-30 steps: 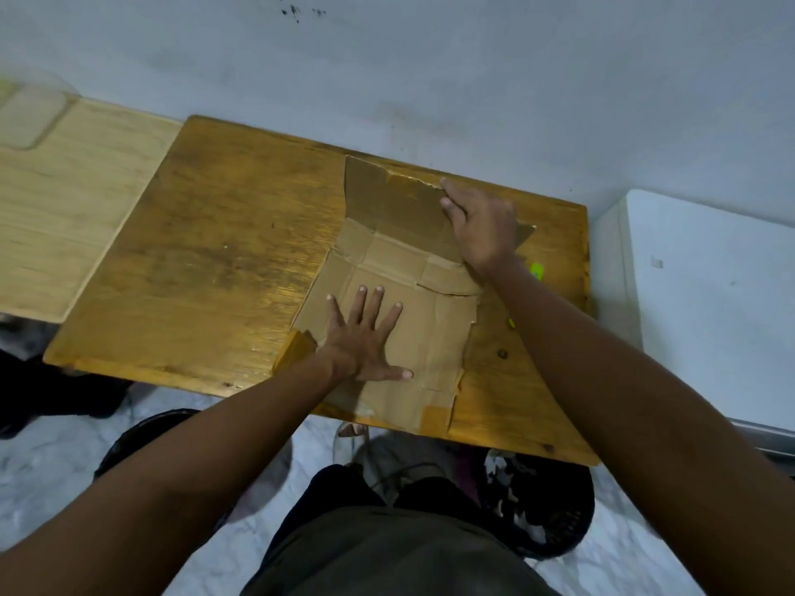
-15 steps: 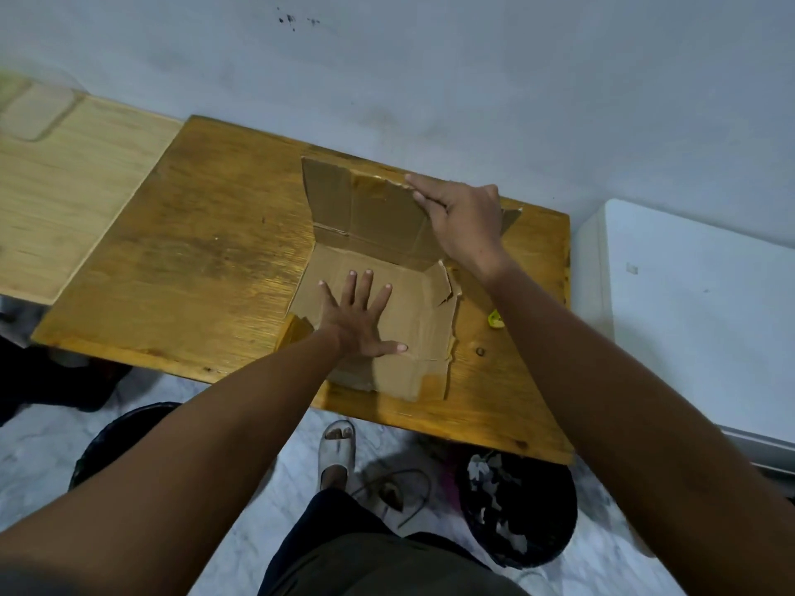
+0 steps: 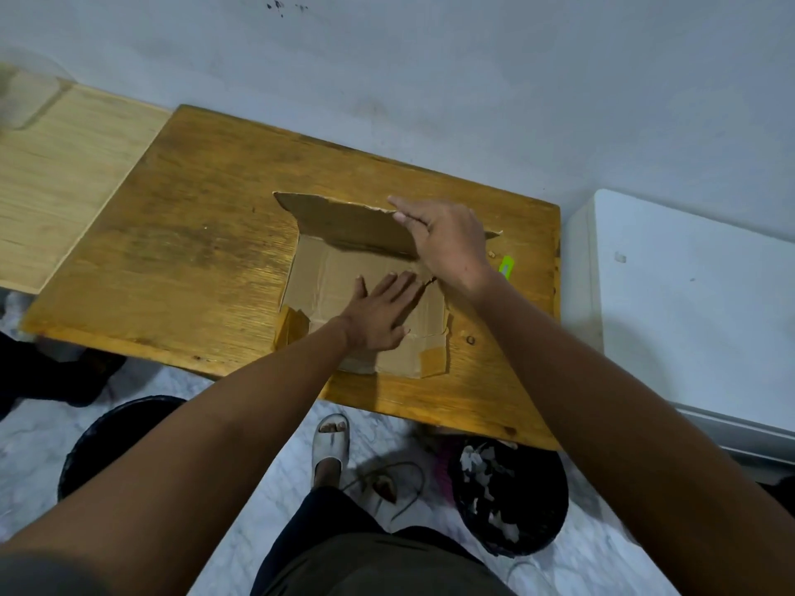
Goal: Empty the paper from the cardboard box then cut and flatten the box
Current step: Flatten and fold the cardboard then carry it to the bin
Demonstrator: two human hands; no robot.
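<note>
The cut-open cardboard box (image 3: 327, 273) lies spread on the brown wooden table (image 3: 193, 251). Its far panel (image 3: 344, 221) leans low over the flat part. My right hand (image 3: 443, 243) lies on top of that panel with straight fingers, pressing it down toward me. My left hand (image 3: 378, 311) rests flat, fingers spread, on the flat cardboard near the table's front edge. A bright green object (image 3: 506, 266), partly hidden by my right wrist, lies on the table right of the box.
A black bin (image 3: 507, 496) holding paper scraps stands on the floor under the table's right front. Another dark bin (image 3: 112, 432) sits left. A white appliance (image 3: 688, 303) flanks the table's right; a lighter wooden surface (image 3: 56, 178) adjoins the left. My sandalled foot (image 3: 330, 440) is below.
My right hand has folded the far panel from upright down toward the flat cardboard. My left hand stays pressing the flat part and has slid slightly right.
</note>
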